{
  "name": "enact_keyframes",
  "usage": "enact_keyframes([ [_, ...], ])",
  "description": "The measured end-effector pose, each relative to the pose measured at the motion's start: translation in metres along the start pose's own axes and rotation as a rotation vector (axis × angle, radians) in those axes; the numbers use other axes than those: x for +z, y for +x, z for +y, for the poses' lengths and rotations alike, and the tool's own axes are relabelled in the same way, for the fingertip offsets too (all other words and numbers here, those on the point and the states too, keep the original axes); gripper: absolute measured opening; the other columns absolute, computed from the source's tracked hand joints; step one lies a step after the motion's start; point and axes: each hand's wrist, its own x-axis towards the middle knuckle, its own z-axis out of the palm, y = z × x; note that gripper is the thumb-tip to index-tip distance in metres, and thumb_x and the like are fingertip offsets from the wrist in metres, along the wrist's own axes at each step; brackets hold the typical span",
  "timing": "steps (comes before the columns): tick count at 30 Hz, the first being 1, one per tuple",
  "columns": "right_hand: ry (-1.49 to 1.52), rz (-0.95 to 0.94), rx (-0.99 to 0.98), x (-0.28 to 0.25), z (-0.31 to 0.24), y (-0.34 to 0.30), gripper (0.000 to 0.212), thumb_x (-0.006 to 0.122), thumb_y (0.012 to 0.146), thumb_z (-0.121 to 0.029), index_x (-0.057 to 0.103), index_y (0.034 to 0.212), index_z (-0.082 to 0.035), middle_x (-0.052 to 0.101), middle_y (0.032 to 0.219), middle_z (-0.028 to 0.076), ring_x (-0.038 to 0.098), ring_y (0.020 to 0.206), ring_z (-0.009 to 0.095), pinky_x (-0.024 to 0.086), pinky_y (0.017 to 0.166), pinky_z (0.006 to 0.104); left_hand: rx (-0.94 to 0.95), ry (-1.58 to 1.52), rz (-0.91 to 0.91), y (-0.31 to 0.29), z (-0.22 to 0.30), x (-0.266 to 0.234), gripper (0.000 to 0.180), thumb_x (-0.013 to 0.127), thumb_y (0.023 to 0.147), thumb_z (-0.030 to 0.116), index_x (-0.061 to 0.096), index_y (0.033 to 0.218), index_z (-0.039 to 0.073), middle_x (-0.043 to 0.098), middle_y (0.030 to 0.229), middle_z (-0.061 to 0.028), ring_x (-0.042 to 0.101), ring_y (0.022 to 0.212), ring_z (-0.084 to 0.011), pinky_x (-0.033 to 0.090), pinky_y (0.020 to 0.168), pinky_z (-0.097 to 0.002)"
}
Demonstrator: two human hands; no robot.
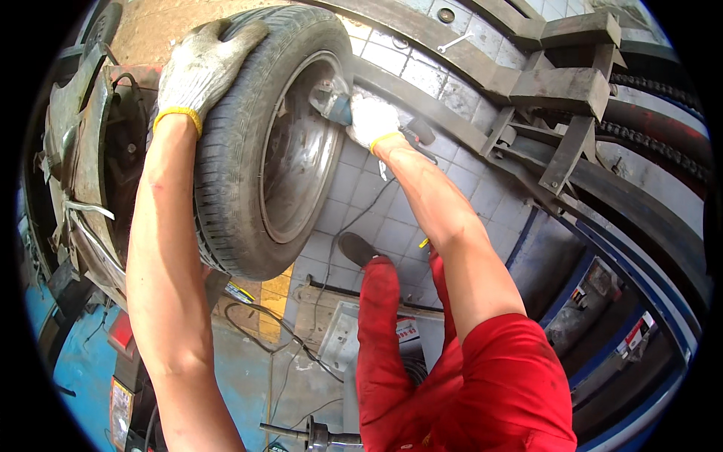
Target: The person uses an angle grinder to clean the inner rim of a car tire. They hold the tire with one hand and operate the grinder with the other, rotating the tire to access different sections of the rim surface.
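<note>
A car wheel [222, 169], its black tyre mounted on a dusty metal rim [297, 177], stands tilted in front of me at the upper left. My left hand [199, 68], in a white glove with a yellow cuff, grips the tyre's tread near the top, thumb spread across it. My right hand [374, 120], gloved alike, is closed around a corded angle grinder [340, 110]. The grinder's teal head reaches into the upper right of the rim, where its working end is blurred. The glove partly hides its body.
Worn metal machinery [90, 166] stands left of the wheel. Steel beams [557, 90] and a chain [663, 87] lie at the upper right. A black cable [324, 279] trails over the tiled floor past my shoe [356, 248]. A spanner [456, 41] lies further off; blue-framed shelving [602, 301] is at right.
</note>
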Motion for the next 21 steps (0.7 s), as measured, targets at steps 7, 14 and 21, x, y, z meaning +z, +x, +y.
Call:
enact_keyframes([
  [7, 0.056, -0.023, 0.053, 0.003, -0.002, -0.002, 0.046, 0.075, 0.085, -0.023, 0.067, 0.126, -0.002, 0.078, 0.107, 0.021, 0.077, 0.101, 0.041, 0.061, 0.087, 0.0532, 0.000, -0.001, -0.008, 0.005, -0.003, 0.005, 0.094, 0.062, 0.090, 0.073, 0.063, 0.149, 0.000, 0.067, 0.144, -0.0285, 0.065, 0.135, -0.0410, 0.045, 0.118, -0.0456],
  [14, 0.054, -0.028, 0.063, 0.007, 0.003, 0.002, 0.041, 0.070, 0.087, -0.019, 0.066, 0.124, -0.001, 0.078, 0.108, 0.023, 0.077, 0.100, 0.041, 0.061, 0.086, 0.0531, -0.022, 0.047, -0.007, 0.007, 0.005, 0.003, 0.095, 0.062, 0.090, 0.075, 0.063, 0.149, 0.001, 0.068, 0.144, -0.0278, 0.064, 0.136, -0.0409, 0.045, 0.118, -0.0456],
  [21, 0.075, -0.064, 0.132, 0.030, -0.004, -0.003, 0.036, 0.066, 0.088, -0.018, 0.066, 0.121, -0.002, 0.078, 0.109, 0.024, 0.077, 0.102, 0.041, 0.061, 0.086, 0.0545, 0.002, 0.006, 0.000, 0.009, 0.001, 0.004, 0.094, 0.062, 0.090, 0.075, 0.064, 0.149, 0.001, 0.068, 0.144, -0.0270, 0.064, 0.136, -0.0407, 0.045, 0.119, -0.0447],
])
